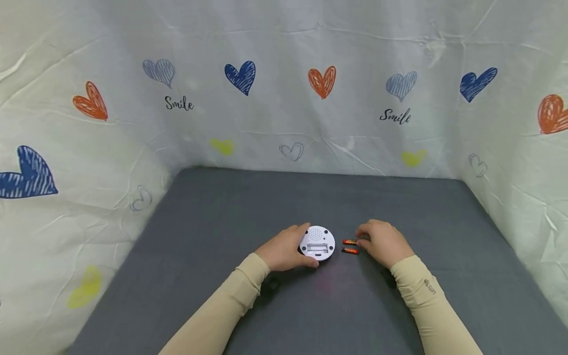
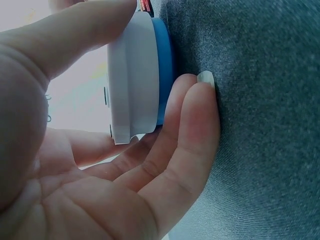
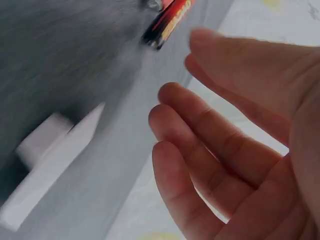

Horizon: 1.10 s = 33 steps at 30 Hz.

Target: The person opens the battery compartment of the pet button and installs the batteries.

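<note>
My left hand (image 1: 287, 249) holds a round white battery-powered device (image 1: 316, 234) by its left edge, thumb on the near side. Its underside faces up, with a speaker grille, dark feet and an uncovered battery bay; the left wrist view shows a blue lower part (image 2: 165, 70). Two small red-and-black batteries lie to its right, a far battery (image 1: 349, 242) and a near battery (image 1: 350, 251). Beside them is my right hand (image 1: 385, 242), fingers loosely bent. In the right wrist view, its thumb and fingers stand apart from a battery (image 3: 167, 22).
A grey cloth (image 1: 230, 207) covers the table. White sheeting (image 1: 275, 44) printed with hearts rises at the back and both sides. A blurred white piece (image 3: 55, 165) appears in the right wrist view; what it is I cannot tell.
</note>
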{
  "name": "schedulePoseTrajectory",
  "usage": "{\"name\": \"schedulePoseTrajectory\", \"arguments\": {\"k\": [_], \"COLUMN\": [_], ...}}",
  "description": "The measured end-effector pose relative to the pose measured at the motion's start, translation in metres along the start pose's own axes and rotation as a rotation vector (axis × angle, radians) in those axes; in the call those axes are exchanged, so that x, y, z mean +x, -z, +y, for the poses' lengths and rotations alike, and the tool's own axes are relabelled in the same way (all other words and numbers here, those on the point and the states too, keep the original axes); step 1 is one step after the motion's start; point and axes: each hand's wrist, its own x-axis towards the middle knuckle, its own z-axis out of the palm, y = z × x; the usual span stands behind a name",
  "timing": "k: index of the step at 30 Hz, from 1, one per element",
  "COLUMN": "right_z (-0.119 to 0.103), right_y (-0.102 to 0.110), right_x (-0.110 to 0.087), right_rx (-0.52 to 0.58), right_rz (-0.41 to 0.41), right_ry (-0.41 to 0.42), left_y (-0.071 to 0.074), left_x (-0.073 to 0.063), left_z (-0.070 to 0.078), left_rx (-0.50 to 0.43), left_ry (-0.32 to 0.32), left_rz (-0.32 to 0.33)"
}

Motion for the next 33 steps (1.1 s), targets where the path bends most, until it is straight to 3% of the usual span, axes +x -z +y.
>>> {"name": "schedulePoseTrajectory", "arguments": {"k": [3,6,10,17,22,25,30,33], "right_z": [-0.007,-0.005,-0.006,-0.037,-0.059,-0.066,-0.068,-0.067], "right_y": [-0.007,-0.011,-0.006,0.001,-0.011,-0.021,-0.028,-0.026], "right_x": [0.012,0.011,0.01,0.012,0.012,0.011,0.011,0.011], "right_rx": [-0.002,-0.008,-0.007,0.057,0.034,0.008,0.037,0.08], "right_rz": [-0.031,-0.051,-0.007,0.09,0.121,0.132,0.148,0.149], "right_ry": [0.009,-0.019,-0.005,0.129,0.257,0.289,0.279,0.215], "left_y": [0.002,0.0,0.002,0.004,0.004,0.003,0.003,0.003], "left_x": [-0.001,0.0,0.002,-0.001,-0.002,-0.002,-0.002,-0.002], "left_z": [-0.001,0.001,0.003,0.0,-0.001,-0.002,-0.002,-0.001], "left_rx": [-0.004,-0.015,-0.013,-0.019,-0.022,-0.021,-0.03,-0.024], "left_ry": [-0.005,-0.021,-0.021,0.001,-0.007,-0.022,-0.035,-0.026], "left_rz": [0.001,-0.01,-0.009,-0.016,-0.014,-0.012,-0.009,-0.009]}}
